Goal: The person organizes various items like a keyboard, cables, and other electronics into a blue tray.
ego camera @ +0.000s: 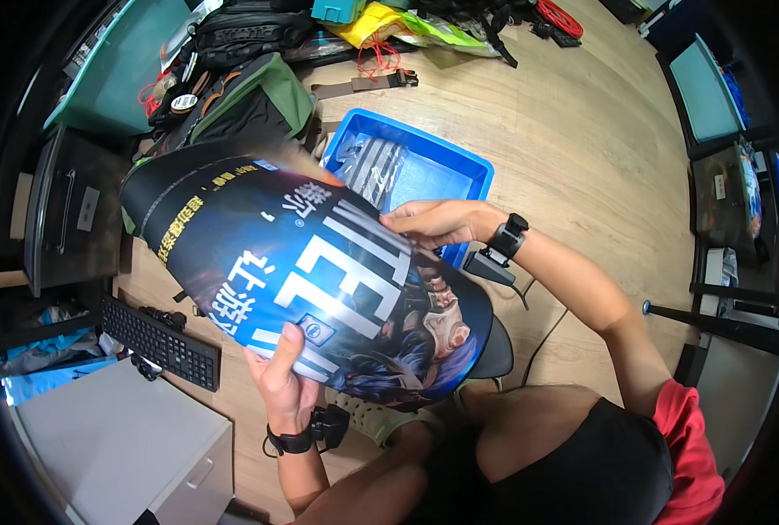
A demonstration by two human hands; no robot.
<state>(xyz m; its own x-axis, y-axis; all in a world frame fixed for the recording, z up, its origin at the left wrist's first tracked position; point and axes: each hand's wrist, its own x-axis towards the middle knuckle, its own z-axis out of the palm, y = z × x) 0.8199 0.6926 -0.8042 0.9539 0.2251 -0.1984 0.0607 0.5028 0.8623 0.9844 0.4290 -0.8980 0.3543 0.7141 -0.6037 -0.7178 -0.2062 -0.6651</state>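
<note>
A large, flexible mouse mat point(337, 262) with a glossy printed gaming picture, bold white lettering and an Intel badge bows between my two hands. My left hand point(284, 380) grips its near edge, thumb lying on the printed face. On the far edge, my right hand point(439, 222) pinches it between thumb and fingers. Both wrists wear black straps with small devices. Beyond the mat, partly covered by it, a blue plastic bin point(485, 172) stands on the floor. Inside lies a grey striped item point(375, 167) in clear plastic.
A black keyboard point(166, 344) leans by a white cabinet point(127, 433) at left. Backpacks point(245, 98), yellow bags point(376, 25) and a webbing strap point(363, 84) lie on the floor ahead. A black cable point(547, 338) crosses the floor near my right arm. Shelving with a translucent box point(724, 203) lines the right.
</note>
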